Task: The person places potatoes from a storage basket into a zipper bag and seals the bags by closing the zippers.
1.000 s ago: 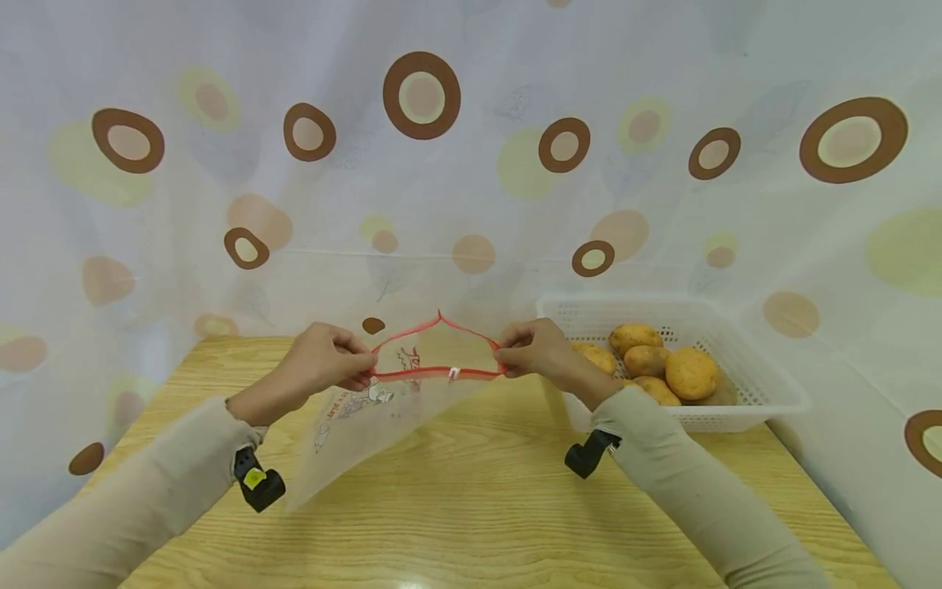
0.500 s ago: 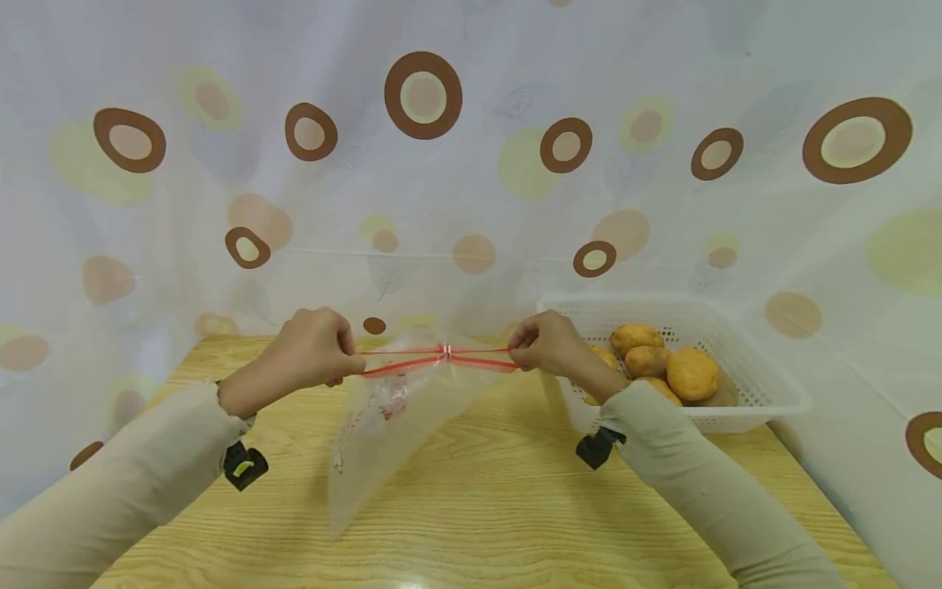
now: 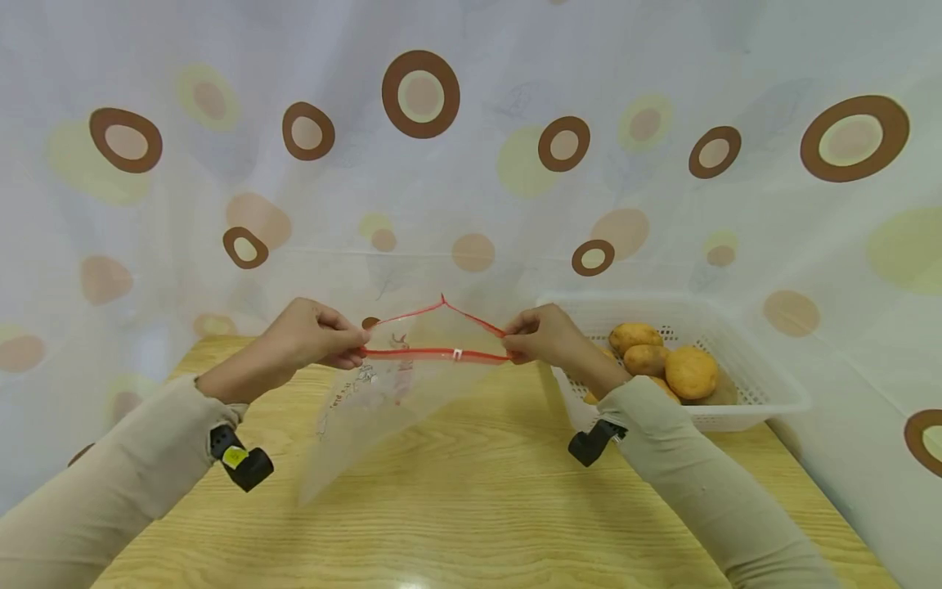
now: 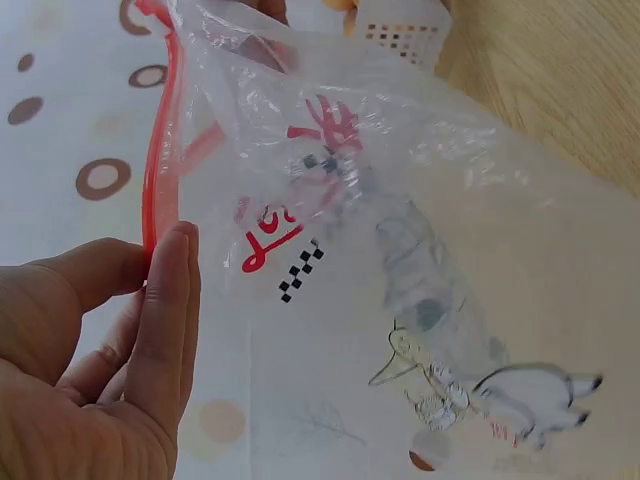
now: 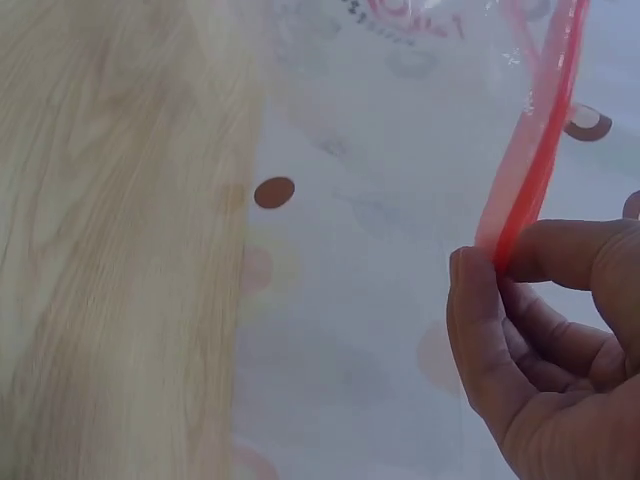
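Note:
A clear plastic zip bag (image 3: 397,401) with a red zip edge and printed drawings hangs between the two hands above the table. My left hand (image 3: 305,339) pinches the left end of the red edge between thumb and fingers. At the right end, my right hand (image 3: 545,339) does the same. The bag's mouth gapes, its far edge peaked upward, and a white slider (image 3: 457,354) sits on the near edge. In the left wrist view the printed bag (image 4: 430,250) looks flat, with no contents visible. The right wrist view shows thumb and fingertips on the red zip edge (image 5: 535,150).
A white perforated plastic basket (image 3: 765,401) with several potatoes (image 3: 692,373) stands at the table's back right, partly behind the right hand. The wooden table (image 3: 471,507) meets a patterned curtain (image 3: 471,180) at the back and right side.
Half a second ago the red edges were drawn nearly together at the slider; now the mouth gapes with its far edge raised. Both hands have stayed on the ends, now slightly higher than one second ago.

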### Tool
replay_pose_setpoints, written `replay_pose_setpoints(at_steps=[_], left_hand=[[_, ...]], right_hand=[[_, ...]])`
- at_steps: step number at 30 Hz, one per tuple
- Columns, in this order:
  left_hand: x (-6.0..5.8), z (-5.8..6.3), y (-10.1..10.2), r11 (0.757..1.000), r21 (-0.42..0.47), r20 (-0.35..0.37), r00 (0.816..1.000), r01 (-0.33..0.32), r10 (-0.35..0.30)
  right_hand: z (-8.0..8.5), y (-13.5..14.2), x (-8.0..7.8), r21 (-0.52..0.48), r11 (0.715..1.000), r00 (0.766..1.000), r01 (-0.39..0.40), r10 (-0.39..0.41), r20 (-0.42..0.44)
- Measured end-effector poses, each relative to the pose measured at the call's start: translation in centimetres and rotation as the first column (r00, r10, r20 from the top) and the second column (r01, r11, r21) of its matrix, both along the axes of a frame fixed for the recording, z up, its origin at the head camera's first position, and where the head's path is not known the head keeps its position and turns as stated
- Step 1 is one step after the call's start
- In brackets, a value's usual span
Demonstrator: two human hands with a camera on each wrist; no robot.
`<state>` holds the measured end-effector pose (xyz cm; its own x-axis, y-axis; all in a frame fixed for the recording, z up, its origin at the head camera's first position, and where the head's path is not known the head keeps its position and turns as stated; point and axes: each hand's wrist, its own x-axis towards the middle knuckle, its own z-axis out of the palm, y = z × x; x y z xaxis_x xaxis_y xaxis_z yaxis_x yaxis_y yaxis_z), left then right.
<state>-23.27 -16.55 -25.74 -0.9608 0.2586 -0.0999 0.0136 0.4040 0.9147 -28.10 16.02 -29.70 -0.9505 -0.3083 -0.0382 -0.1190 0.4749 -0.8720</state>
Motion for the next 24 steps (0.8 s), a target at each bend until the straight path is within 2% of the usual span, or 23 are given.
replay_pose_setpoints(at_steps=[3,8,11,15,18,24], left_hand=[[-0.1,-0.1,0.5,0.994,0.112,0.040,0.999,0.001,-0.006],[-0.1,-0.6,1.3,0.974,0.228,0.078,0.997,0.009,-0.028],[0.0,-1.0,1.7,0.950,0.311,0.103,0.994,0.001,-0.034],[0.1,-1.7,2.1,0.900,0.435,0.123,0.989,0.016,-0.077],[0.1,-2.3,2.7,0.886,0.459,0.111,0.986,0.061,-0.125],[0.0,-3.0,4.3,0.901,0.422,0.082,0.986,0.099,-0.147]], right_hand=[[-0.2,-0.6,0.0,-0.110,0.994,0.998,-0.013,0.019,0.055],[-0.4,-1.9,0.3,-0.213,0.977,0.992,-0.022,0.047,0.116],[-0.6,-2.6,0.5,-0.227,0.974,0.991,-0.006,0.036,0.127],[-1.0,-3.2,0.7,-0.224,0.975,0.992,0.002,0.026,0.121],[-1.4,-3.5,0.7,-0.233,0.973,0.992,0.006,0.023,0.120],[-1.5,-4.5,1.3,-0.203,0.979,0.996,0.032,-0.015,0.083]])
